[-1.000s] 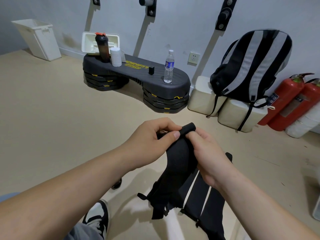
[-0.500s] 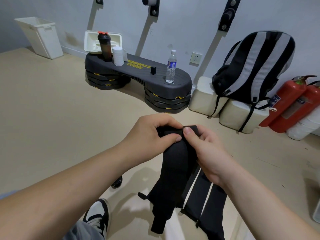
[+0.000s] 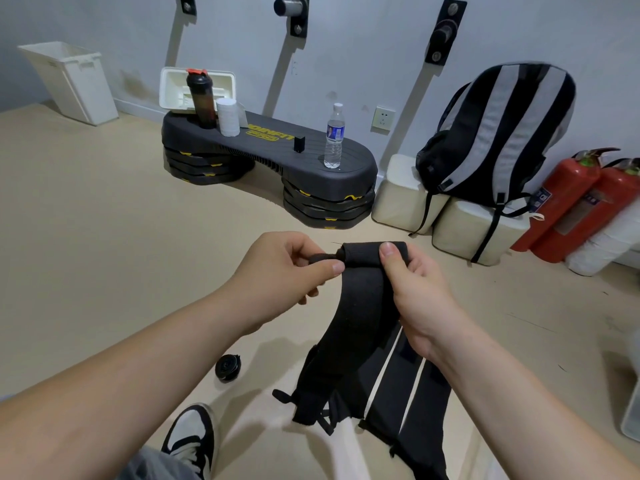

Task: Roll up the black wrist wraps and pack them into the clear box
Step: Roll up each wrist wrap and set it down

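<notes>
A black wrist wrap (image 3: 353,317) hangs in front of me, its top end rolled into a small tight roll. My left hand (image 3: 284,268) pinches the roll's left end between thumb and fingers. My right hand (image 3: 419,292) grips the roll's right side, thumb on top. The wrap's loose tail drops to the floor. More black wraps (image 3: 412,410) lie flat on the floor below, side by side. One rolled-up wrap (image 3: 227,367) sits on the floor to the left. A clear box edge (image 3: 632,414) shows at the far right.
A black step platform (image 3: 270,150) carries a shaker bottle (image 3: 202,98), a white tub (image 3: 227,117) and a water bottle (image 3: 334,136). A striped backpack (image 3: 498,133) rests on cream blocks. Red fire extinguishers (image 3: 571,202) lean at right. My shoe (image 3: 190,438) is below.
The roll at the wrap's top has been turned level and grown slightly. My left hand shifted to pinch its left end; my right thumb now sits on top.
</notes>
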### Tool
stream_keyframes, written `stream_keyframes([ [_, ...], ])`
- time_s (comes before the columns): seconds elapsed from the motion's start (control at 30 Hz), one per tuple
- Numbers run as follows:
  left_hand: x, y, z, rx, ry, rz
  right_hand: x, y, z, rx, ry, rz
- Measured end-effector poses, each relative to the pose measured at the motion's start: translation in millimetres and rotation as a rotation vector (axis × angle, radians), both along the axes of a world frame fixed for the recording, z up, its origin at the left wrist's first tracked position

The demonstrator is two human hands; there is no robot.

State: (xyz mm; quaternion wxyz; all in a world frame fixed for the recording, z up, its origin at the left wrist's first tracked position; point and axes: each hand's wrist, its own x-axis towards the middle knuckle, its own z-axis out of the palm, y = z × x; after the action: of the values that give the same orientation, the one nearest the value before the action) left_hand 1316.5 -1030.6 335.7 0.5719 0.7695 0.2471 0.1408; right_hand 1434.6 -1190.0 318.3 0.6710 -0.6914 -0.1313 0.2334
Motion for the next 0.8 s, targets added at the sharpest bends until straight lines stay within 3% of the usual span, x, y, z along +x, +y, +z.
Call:
stream_keyframes([
  [0.1, 1.9, -5.0, -3.1, 0.201, -0.051, 0.052, -4.9, 2.0, -0.7, -0.003, 0.006, -0.027],
  [0.23, 2.2, -15.6, -5.4, 0.157, -0.096, 0.009, -13.1, 5.7, -2.0, 0.006, 0.008, -0.068],
  [0.33, 2.4, -20.3, -9.7, 0.235, -0.106, -0.068, -15.2, 6.1, -3.9, 0.008, 0.03, -0.093],
  [0.57, 2.2, -16.4, -12.1, 0.546, -0.249, -0.121, -9.8, 1.9, -0.2, 0.024, 0.061, -0.044],
  [0.7, 4.5, -10.2, -14.3, 0.819, -0.328, -0.109, -13.0, 3.5, 0.1, -0.011, 0.044, -0.034],
  [0.8, 3.7, -7.9, -11.2, 0.743, -0.311, -0.116, -14.3, 3.9, 0.6, -0.031, 0.03, -0.037],
])
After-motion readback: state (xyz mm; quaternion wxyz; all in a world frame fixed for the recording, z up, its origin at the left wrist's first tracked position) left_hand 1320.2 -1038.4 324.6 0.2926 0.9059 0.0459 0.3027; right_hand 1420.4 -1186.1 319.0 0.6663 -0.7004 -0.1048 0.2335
